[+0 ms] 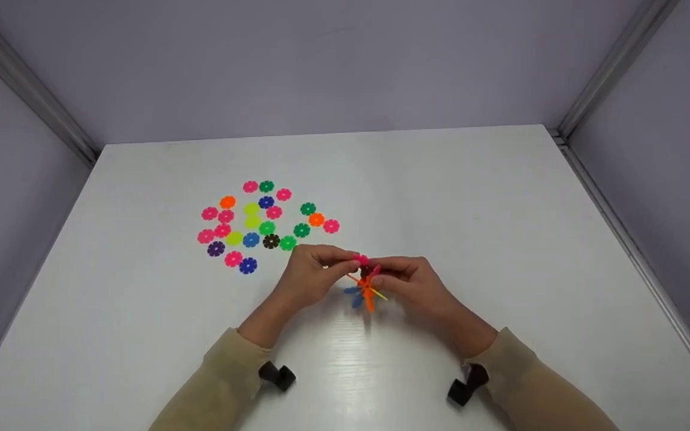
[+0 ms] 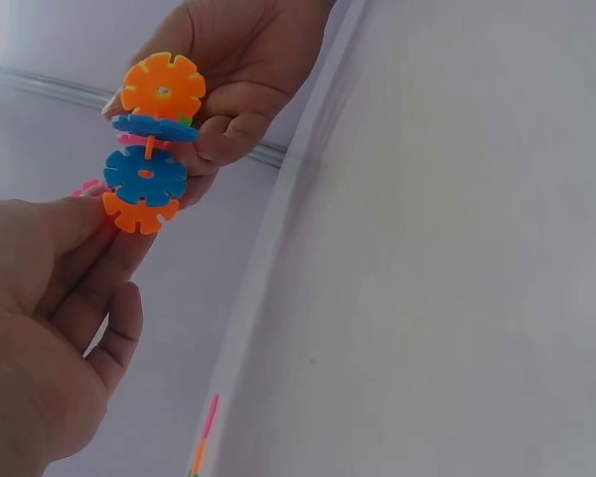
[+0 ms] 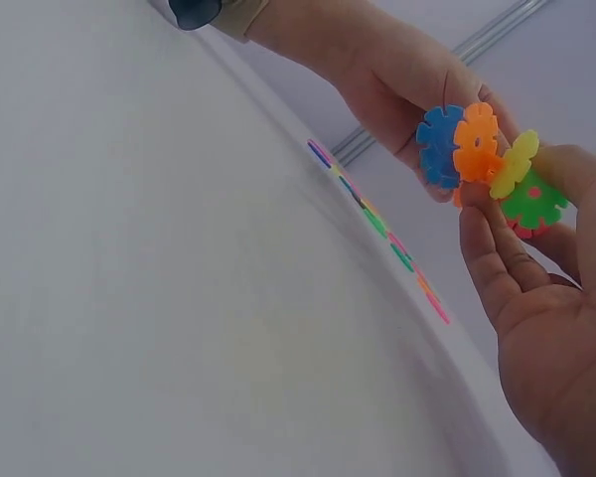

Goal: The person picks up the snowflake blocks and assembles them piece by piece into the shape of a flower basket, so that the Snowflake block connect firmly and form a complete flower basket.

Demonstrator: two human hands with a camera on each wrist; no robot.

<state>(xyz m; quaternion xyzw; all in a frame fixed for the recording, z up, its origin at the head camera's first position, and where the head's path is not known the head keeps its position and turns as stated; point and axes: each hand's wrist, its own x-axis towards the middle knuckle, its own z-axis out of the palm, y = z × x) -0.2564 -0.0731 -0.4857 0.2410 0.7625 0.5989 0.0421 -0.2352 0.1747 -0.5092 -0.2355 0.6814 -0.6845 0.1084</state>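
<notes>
My left hand [image 1: 315, 276] pinches a pink notched plastic disc [image 1: 361, 259] between thumb and forefinger, at the far side of a cluster of interlocked snowflake discs [image 1: 368, 287]. My right hand [image 1: 414, 284] grips that cluster from the other side, thumb toward me. Orange, blue, yellow, pink and dark discs stick out of it at different angles. In the left wrist view, orange discs [image 2: 164, 85] and blue discs [image 2: 145, 177] show between the two hands. From the right wrist, a green disc [image 3: 533, 204] and a yellow disc [image 3: 517, 164] appear by the right fingers.
Loose snowflake discs in pink, green, orange, yellow, blue, purple and black, such as a black one [image 1: 271, 241], lie flat on the white table [image 1: 501, 209], left of and beyond the hands. Grey panels [image 1: 333, 66] stand around the table's back and sides.
</notes>
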